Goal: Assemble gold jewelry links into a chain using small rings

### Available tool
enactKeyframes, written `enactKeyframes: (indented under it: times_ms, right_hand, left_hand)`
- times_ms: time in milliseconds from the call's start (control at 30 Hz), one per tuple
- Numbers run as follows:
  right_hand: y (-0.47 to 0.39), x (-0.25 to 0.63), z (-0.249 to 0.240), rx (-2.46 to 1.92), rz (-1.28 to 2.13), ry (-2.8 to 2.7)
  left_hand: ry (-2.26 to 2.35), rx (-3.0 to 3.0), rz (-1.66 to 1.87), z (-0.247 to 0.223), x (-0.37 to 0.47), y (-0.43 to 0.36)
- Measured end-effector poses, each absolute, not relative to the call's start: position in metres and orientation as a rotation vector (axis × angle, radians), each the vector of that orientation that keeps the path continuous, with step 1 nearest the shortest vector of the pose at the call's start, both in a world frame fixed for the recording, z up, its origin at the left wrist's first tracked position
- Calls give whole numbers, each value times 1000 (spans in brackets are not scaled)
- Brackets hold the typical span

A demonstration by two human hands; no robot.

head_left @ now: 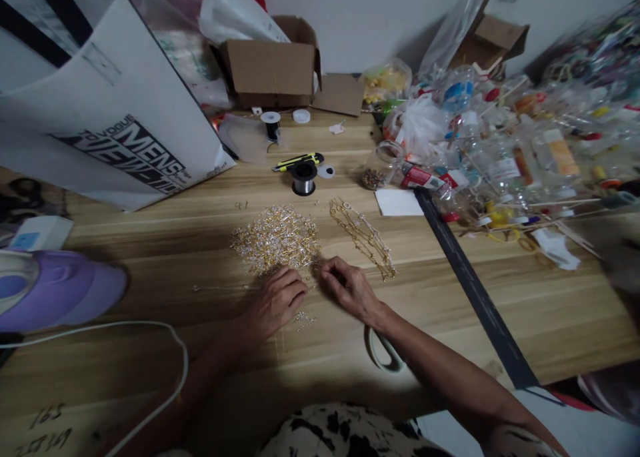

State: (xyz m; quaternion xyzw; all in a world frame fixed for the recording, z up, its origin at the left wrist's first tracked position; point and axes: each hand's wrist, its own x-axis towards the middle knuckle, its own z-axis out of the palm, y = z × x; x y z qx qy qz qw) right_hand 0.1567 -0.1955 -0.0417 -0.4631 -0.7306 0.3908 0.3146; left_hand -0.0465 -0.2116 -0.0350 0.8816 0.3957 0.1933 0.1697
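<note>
A heap of gold and clear beaded pieces (277, 238) lies on the wooden table. My left hand (283, 293) is at its lower edge, fingers curled together; what they hold, if anything, is too small to tell. Just right of the heap, my right hand (347, 285) has its thumb and fingers pinched on something tiny that I cannot make out. A thin chain (225, 288) stretches out to the left of my left hand. Below the hands sits a small cluster of clear beads (304, 319). Gold beaded chains (363, 237) lie to the right of the heap.
Behind the heap are a wire spool (303, 179), a yellow cutter (299, 161) and a jar (383, 165). Scissors handles (385, 353) lie beside my right forearm. A purple iron (65, 287) stands left, its cord crossing my left forearm area. Plastic bottles (515, 170) crowd the right.
</note>
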Motion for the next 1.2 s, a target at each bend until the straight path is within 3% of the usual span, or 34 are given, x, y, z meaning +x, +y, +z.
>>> enactKeyframes:
  times_ms: [867,1200]
  right_hand:
    - [-190,157,-42,-1103,1224,-1542]
    - [-193,155,-43,-1081,1316,-1516]
  left_hand:
    - [1191,2277,771,-26,-51,-198]
    - [1009,2358,448,-16,-46,-208]
